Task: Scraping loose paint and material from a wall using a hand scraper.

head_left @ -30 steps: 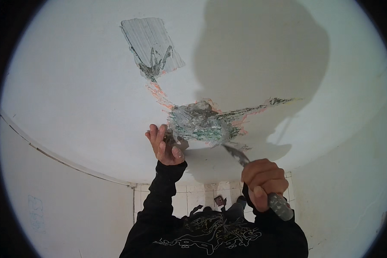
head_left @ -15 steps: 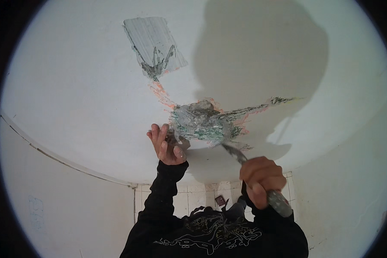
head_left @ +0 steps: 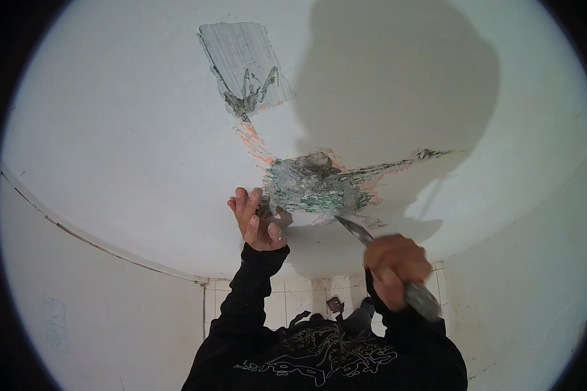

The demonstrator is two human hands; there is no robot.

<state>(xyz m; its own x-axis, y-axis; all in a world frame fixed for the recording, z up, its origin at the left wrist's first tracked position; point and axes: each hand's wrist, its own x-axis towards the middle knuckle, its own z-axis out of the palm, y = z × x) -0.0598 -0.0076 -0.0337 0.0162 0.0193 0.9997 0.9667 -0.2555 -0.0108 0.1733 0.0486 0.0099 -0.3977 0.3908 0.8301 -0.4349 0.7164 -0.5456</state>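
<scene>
Ceiling (head_left: pixel 143 130) patch (head_left: pixel 310 186) was cracked; right hand (head_left: pixel 394 267) fingers clenched scraper (head_left: pixel 378 251), left hand (head_left: pixel 257 218) open against it; loosened plaster could drop.

The scraper (head_left: pixel 355 229) is lying between the right hand (head_left: pixel 396 268) and the scraped patch (head_left: pixel 310 186) on the ceiling (head_left: pixel 124 143); the left hand (head_left: pixel 257 221) is resting left of that patch

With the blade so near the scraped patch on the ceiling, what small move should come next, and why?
Probably push the scraper in the right hand a little further under the lower edge of the grey scraped patch: its tip sits just there, and the left hand rests beside the patch.
</scene>
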